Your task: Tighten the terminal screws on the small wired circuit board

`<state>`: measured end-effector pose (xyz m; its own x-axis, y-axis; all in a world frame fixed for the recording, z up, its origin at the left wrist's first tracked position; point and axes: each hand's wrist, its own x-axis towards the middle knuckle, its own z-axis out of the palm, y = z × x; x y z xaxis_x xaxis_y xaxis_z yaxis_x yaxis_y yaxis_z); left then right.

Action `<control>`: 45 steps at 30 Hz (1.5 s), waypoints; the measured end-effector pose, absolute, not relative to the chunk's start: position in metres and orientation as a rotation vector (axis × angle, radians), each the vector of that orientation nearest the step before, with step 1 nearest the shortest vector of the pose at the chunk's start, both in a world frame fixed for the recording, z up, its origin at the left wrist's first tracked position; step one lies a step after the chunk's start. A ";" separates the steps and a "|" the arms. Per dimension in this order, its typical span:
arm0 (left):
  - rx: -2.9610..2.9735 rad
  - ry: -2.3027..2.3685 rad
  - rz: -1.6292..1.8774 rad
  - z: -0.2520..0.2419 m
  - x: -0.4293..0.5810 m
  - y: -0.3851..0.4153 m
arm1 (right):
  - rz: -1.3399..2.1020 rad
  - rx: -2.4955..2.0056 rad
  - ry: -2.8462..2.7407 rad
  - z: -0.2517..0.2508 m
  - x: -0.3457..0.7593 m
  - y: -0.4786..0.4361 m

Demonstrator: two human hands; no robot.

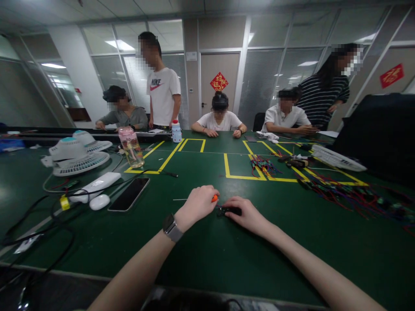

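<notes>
My left hand [201, 202], with a watch on its wrist, is closed around a screwdriver. The orange handle end [214, 198] shows beside the thumb, and a thin metal shaft [180, 199] sticks out to the left past the hand. Just to the right, my right hand [244, 212] grips a small black part [232, 211] low over the green table. Its fingers cover much of that part, so its kind is unclear. The two hands are close together, and the left one sits near the left end of the black part.
On the left lie a phone [129, 195], a white mouse [99, 201], a white handheld device [97, 186], cables and white fans [81, 157]. A pink-lidded bottle [131, 149] stands behind. Wired circuit boards [343, 190] spread at right among yellow tape [244, 177]. Several people are across the table.
</notes>
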<state>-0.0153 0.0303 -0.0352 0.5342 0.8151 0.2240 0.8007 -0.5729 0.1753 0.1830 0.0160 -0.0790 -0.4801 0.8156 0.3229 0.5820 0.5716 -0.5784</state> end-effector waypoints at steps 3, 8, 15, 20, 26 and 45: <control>2.740 1.456 0.511 -0.031 -0.017 0.030 | 0.469 -1.135 -2.286 -0.076 0.183 0.015; 2.779 1.413 0.538 -0.028 -0.016 0.026 | 0.448 -1.202 -2.359 -0.069 0.196 0.009; 2.758 1.331 0.542 -0.027 -0.014 0.020 | 0.437 -1.494 -2.279 -0.062 0.256 0.006; 2.730 1.311 0.574 -0.027 -0.014 0.020 | 0.349 -1.734 -2.064 -0.067 0.319 -0.006; 2.777 1.315 0.559 -0.029 -0.013 0.021 | 0.299 -1.978 -1.828 -0.074 0.376 -0.017; 2.773 1.320 0.465 -0.030 -0.011 0.019 | -0.206 -2.522 -1.529 -0.070 0.383 0.056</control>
<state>-0.0108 0.0187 -0.0301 0.5941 0.7639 0.2520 0.7534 -0.6382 0.1583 0.3834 0.0555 -0.0705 0.4601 0.8619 0.2132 0.8875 -0.4528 -0.0853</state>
